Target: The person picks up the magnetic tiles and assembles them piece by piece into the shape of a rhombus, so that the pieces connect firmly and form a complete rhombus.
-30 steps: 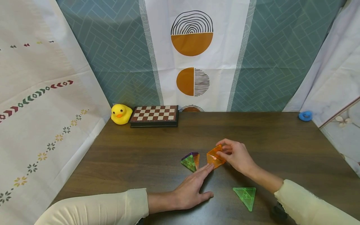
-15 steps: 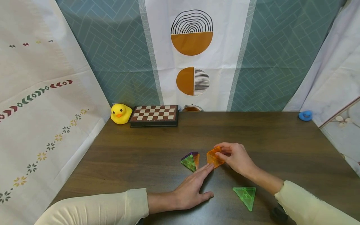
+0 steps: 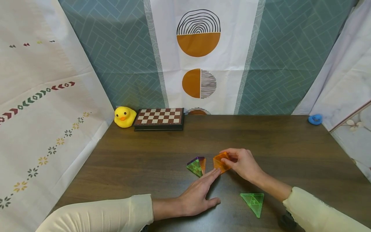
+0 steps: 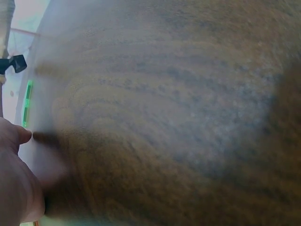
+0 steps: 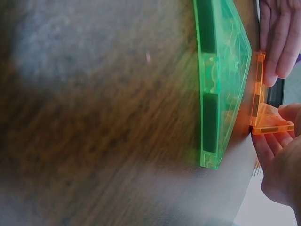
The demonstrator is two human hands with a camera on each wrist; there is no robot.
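Note:
On the dark wooden table [image 3: 145, 151], my right hand [image 3: 242, 162] pinches an orange translucent tile piece [image 3: 219, 162], holding it upright on the table; the same orange piece [image 5: 265, 117] shows in the right wrist view between my fingers. My left hand [image 3: 200, 193] lies flat on the table with straight fingers, its fingertips touching the base of the orange piece. A small pyramid of purple, green and orange tiles [image 3: 196, 166] stands just left of it. A flat green triangle tile [image 3: 253, 202] lies near my right forearm; the green triangle tile [image 5: 221, 80] also fills the right wrist view.
A folded chessboard [image 3: 159, 118] and a yellow rubber duck [image 3: 124, 117] sit at the table's back left. A small blue toy [image 3: 315, 119] sits at the back right edge. Patterned cloth hangs behind and at both sides.
My right hand has shifted the orange piece slightly lower and nearer the table. The left hand has stayed put.

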